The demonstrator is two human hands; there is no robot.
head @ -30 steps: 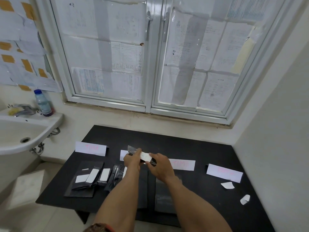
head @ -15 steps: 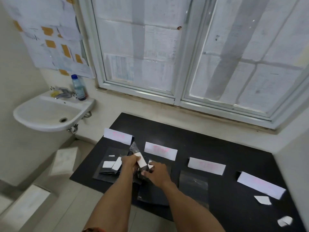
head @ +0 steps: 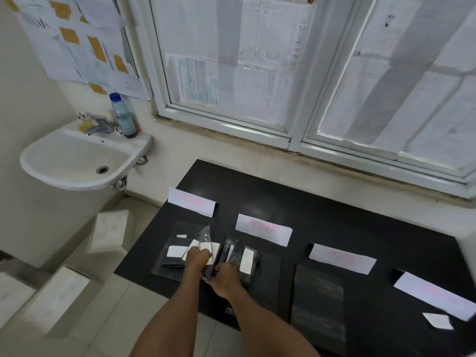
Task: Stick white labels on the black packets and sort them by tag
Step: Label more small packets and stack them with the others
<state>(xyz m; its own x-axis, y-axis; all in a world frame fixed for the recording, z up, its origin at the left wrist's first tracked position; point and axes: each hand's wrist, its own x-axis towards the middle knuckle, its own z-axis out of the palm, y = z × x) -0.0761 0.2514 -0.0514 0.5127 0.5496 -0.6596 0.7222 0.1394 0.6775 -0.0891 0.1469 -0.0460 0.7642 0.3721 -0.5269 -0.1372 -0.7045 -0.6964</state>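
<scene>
Tilting upright, a labelled black packet is held over the desk; fingers of the left hand and right hand are clamped on it.

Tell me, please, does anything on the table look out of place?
A loose white paper scrap lies on the table near its right edge, below the rightmost tag, on no packet.

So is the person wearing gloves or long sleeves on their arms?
No. The left hand and right hand wear no gloves, and both forearms are bare down to the picture's edge. No sleeve, watch or bracelet shows.
</scene>
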